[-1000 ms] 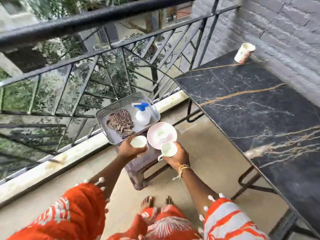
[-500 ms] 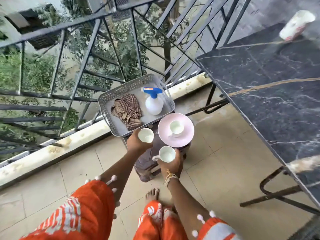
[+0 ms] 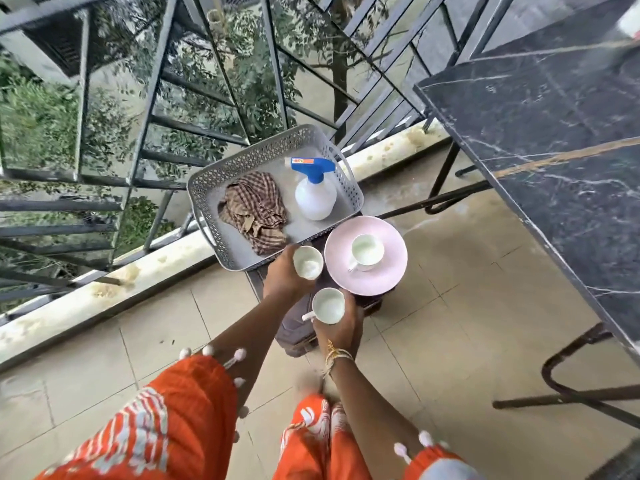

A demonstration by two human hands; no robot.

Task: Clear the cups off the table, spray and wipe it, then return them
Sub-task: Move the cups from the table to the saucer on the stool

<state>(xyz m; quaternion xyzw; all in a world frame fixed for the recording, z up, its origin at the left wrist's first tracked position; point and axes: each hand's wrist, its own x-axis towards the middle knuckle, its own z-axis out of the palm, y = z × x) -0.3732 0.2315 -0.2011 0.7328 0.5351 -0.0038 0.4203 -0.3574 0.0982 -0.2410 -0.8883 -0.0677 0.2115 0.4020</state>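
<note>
Left hand [image 3: 282,277] grips a cup [image 3: 307,262]; right hand [image 3: 341,323] grips another cup [image 3: 328,305]. Third cup [image 3: 367,252] sits on pink plate [image 3: 388,271] beside tray [image 3: 221,174], apart from worktop [image 3: 554,133].

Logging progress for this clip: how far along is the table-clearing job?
Early. Done: one cup sits on the pink plate on the stool. In hand: left hand and right hand each hold a white cup over it. Left: the table is unwiped, with something at its far corner; spray bottle and checked cloth lie in the tray.
</note>
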